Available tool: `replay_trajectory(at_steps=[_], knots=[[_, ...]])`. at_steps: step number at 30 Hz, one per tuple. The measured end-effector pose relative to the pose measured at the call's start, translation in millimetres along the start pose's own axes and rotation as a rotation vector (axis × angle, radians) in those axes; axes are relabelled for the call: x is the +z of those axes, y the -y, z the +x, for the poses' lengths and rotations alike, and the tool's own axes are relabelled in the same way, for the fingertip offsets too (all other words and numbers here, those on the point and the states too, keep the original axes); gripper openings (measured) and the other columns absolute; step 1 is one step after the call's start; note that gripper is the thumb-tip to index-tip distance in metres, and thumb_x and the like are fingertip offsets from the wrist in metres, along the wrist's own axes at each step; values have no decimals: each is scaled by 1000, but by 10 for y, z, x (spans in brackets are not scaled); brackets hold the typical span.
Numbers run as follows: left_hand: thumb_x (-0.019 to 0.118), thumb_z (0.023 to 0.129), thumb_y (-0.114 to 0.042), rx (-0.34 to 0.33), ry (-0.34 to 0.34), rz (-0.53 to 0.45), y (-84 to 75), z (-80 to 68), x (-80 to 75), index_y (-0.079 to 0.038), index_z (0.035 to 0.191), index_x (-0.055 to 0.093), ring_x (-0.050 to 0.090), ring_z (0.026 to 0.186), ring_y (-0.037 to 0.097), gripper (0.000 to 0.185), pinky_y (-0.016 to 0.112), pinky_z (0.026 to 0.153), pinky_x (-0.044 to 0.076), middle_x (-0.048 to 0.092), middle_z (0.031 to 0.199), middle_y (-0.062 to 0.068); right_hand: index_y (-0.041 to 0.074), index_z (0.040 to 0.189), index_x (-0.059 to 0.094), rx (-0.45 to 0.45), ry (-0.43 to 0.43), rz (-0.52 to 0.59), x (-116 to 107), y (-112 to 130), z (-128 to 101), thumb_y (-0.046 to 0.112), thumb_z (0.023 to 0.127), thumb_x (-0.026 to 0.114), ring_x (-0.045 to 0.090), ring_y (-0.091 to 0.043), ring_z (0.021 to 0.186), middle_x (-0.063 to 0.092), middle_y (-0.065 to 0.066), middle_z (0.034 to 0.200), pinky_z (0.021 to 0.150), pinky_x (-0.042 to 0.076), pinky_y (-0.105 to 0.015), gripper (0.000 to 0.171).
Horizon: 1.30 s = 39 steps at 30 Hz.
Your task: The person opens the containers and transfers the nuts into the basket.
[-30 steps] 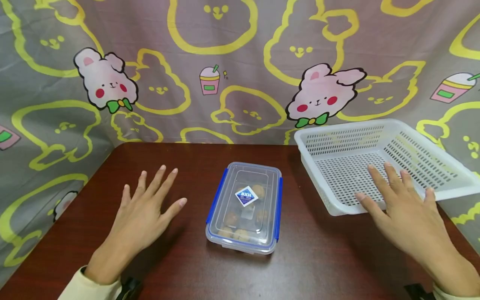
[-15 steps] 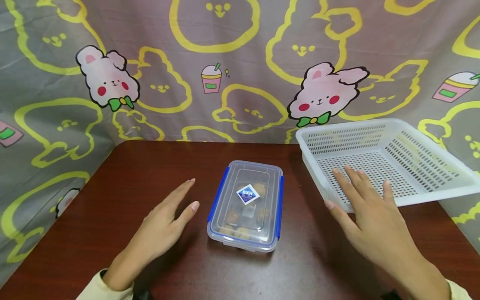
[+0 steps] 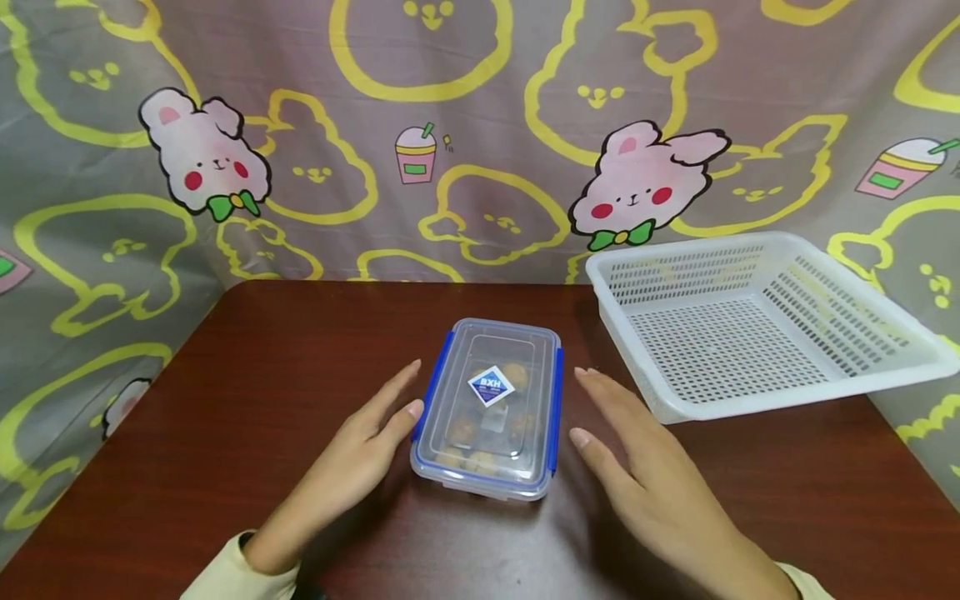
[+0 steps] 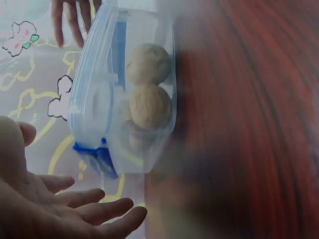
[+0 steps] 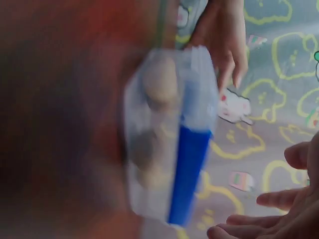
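Observation:
A clear plastic food container (image 3: 487, 408) with a blue-edged lid and blue side clips lies on the table. Its lid is on, and a "BXH" sticker shows on top. Inside are several round brown walnuts (image 4: 149, 107), plain through the wall in the left wrist view. My left hand (image 3: 360, 458) is by the container's left clip, fingers extended, thumb tip right at the edge. On the other side my right hand (image 3: 660, 475) is spread a short gap from the right clip. Neither hand holds anything. The right wrist view is blurred around the container.
A white perforated plastic basket (image 3: 660, 392) stands at the right back of the dark red-brown table (image 3: 300, 333). Behind and beside the table hangs a grey curtain (image 3: 480, 133) with cartoon rabbits.
Both hands have moved inward toward the container, the left rightward and the right leftward from over the basket. They have turned from palms down to palms facing each other. The container stays put.

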<state>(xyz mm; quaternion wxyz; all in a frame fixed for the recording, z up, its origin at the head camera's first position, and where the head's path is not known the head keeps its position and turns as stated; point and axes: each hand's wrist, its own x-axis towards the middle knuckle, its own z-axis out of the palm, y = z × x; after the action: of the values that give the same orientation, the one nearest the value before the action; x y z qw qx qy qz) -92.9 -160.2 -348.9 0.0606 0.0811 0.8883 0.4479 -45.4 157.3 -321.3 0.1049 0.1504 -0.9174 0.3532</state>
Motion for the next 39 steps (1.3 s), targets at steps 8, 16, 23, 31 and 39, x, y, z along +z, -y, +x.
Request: replay_trajectory(at_steps=[8,16,23,31,39], knots=[[48,112,-39,-26,45,-206,-16,58,100,-31,166,28,31,157,31,59,60,124,30,30,172,5,24,162,40,260,59,336,301,-41,158,35,107,60,43,-31,152,45,-5,164,117,41,-59,60],[45,113,-29,-59,42,-365,-79,123,209,-29,166,30,28,159,32,56,59,127,23,29,172,8,34,167,26,479,60,560,571,-66,232,36,109,56,38,-31,154,39,-7,168,124,32,-56,65],[40,113,-22,-105,61,-496,-68,128,287,-29,165,32,37,151,33,53,56,123,29,31,170,9,35,167,23,525,5,655,736,-26,239,33,110,53,32,-34,156,30,-11,172,126,27,-58,64],[39,113,-20,-106,63,-508,-39,123,312,-31,165,31,51,138,31,54,48,116,39,33,169,10,37,166,26,522,-49,712,840,-36,233,30,111,52,29,-30,157,27,-7,173,127,24,-57,61],[39,114,-21,-108,73,-518,-18,133,340,-36,165,30,52,136,31,54,48,115,40,33,168,10,40,166,25,532,-64,795,895,-37,234,27,111,52,30,-29,155,25,-5,173,125,27,-56,62]])
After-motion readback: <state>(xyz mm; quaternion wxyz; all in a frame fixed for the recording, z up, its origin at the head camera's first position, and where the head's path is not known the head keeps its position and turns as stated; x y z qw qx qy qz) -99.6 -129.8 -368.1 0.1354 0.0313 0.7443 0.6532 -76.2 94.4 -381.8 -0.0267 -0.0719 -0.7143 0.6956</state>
